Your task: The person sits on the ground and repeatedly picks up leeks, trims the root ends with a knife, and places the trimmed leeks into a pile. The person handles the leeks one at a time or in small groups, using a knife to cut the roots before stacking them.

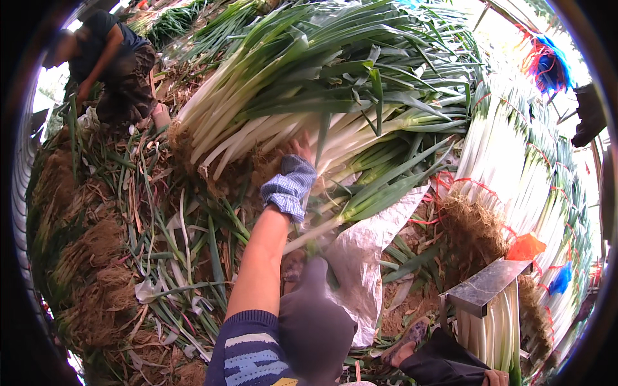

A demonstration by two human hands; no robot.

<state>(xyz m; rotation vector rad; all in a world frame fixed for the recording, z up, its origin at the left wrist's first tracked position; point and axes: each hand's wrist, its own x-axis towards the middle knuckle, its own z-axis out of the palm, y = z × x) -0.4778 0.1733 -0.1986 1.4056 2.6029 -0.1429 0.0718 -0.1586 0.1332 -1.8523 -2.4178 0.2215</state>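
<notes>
My left hand (pixel 300 146) reaches forward into a large heap of leeks or large green onions (pixel 270 116) and touches their white stalks. Its fingers look spread, though partly blurred. Around that wrist is a blue checked cuff (pixel 289 186). A loose stalk with green leaves (pixel 347 214) lies just right of the forearm, over a whitish plastic sack (pixel 359 260). At the bottom edge, what looks like my right hand (pixel 496 378) is mostly cut off beside a dark trouser leg (pixel 444 359). Next to it, white stalks (pixel 487 333) stand inside a metal frame (pixel 487 284).
Tied bundles (pixel 502 140) with red bands line the right side, roots towards me. Leaf scraps (pixel 169 270) cover the ground at left, beside rooty piles (pixel 96 270). A person (pixel 116 62) bends over at upper left. Blue and red ties (pixel 548 65) hang at upper right.
</notes>
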